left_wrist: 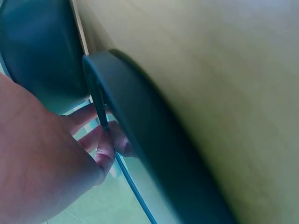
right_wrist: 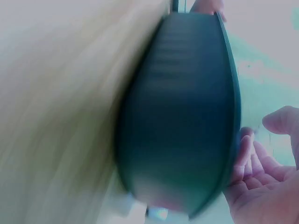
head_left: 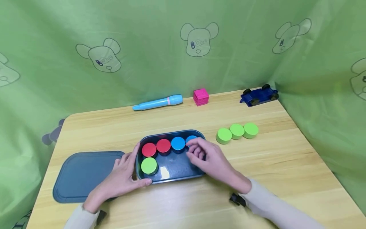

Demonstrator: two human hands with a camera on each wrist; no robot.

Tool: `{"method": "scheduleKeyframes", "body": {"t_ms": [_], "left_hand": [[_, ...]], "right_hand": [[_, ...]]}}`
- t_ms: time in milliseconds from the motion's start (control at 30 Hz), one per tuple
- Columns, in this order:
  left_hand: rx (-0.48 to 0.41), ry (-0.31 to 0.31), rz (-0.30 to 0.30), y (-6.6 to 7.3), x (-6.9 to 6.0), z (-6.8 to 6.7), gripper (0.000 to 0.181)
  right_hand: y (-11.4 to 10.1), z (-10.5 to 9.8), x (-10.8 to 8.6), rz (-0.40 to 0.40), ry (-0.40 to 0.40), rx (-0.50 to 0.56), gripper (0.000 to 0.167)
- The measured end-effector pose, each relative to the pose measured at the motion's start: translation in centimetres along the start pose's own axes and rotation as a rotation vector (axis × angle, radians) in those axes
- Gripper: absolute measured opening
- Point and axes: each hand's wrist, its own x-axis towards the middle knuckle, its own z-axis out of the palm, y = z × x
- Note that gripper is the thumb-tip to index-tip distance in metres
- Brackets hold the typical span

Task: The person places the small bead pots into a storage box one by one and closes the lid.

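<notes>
A dark blue tray [head_left: 171,178] stands on the table with two red round blocks [head_left: 149,149], two blue round blocks [head_left: 178,143] in its back row and one green round block [head_left: 149,165] at front left. My left hand [head_left: 121,176] grips the tray's left end, thumb at the front rim and fingers along the side; the left wrist view shows fingers at the rim [left_wrist: 100,102]. Over the right end is my right hand [head_left: 210,159], fingers bent, partly covering the right blue block. In the right wrist view its thumb and fingers are apart with nothing seen between them.
Three green round blocks [head_left: 237,131] lie in a row right of the tray. A flat dark lid [head_left: 85,176] lies at left. Along the back are a light blue pen-like toy [head_left: 158,102], a pink cube [head_left: 201,97] and an overturned blue toy car [head_left: 259,96]. Green curtains surround the table.
</notes>
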Motion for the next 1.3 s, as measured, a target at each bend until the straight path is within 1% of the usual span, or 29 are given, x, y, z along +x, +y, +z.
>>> {"method": "scheduleKeyframes", "body": {"t_ms": [67, 200, 300, 433, 567, 667, 767, 867, 933, 1067, 1300], "left_hand": [[-0.001, -0.003, -0.003, -0.1, 0.1, 0.1, 0.134], [-0.003, -0.006, -0.002, -0.2, 0.2, 0.2, 0.134], [-0.007, -0.004, 0.000, -0.1, 0.2, 0.2, 0.134], [-0.005, -0.011, 0.002, 0.0, 0.2, 0.2, 0.134], [-0.006, -0.015, 0.002, 0.0, 0.2, 0.2, 0.134], [-0.010, -0.015, -0.003, 0.0, 0.2, 0.1, 0.134], [-0.007, -0.016, -0.009, 0.0, 0.1, 0.0, 0.134], [-0.009, -0.016, -0.009, 0.0, 0.1, 0.0, 0.134], [-0.010, -0.016, -0.007, 0.0, 0.1, -0.1, 0.134], [-0.012, -0.018, -0.009, 0.0, 0.1, -0.1, 0.134], [-0.004, -0.022, -0.017, 0.0, 0.0, -0.3, 0.134]], "right_hand": [[0.6, -1.2, -0.5, 0.001, 0.039, -0.022, 0.027], [1.9, -3.7, -1.5, 0.008, 0.133, -0.105, 0.030], [2.7, -5.5, -2.2, 0.056, 0.208, -0.151, 0.033], [3.6, -7.5, -3.2, 0.141, 0.298, -0.174, 0.038], [4.7, -9.3, -3.9, 0.199, 0.355, -0.205, 0.046], [5.5, -10.7, -4.3, 0.237, 0.380, -0.234, 0.058], [6.5, -12.2, -4.6, 0.290, 0.393, -0.269, 0.071], [7.4, -13.5, -4.8, 0.351, 0.386, -0.301, 0.078], [8.1, -14.3, -5.0, 0.385, 0.368, -0.312, 0.081], [9.5, -15.3, -5.2, 0.426, 0.318, -0.311, 0.083], [11.3, -16.0, -5.2, 0.467, 0.270, -0.302, 0.086]]}}
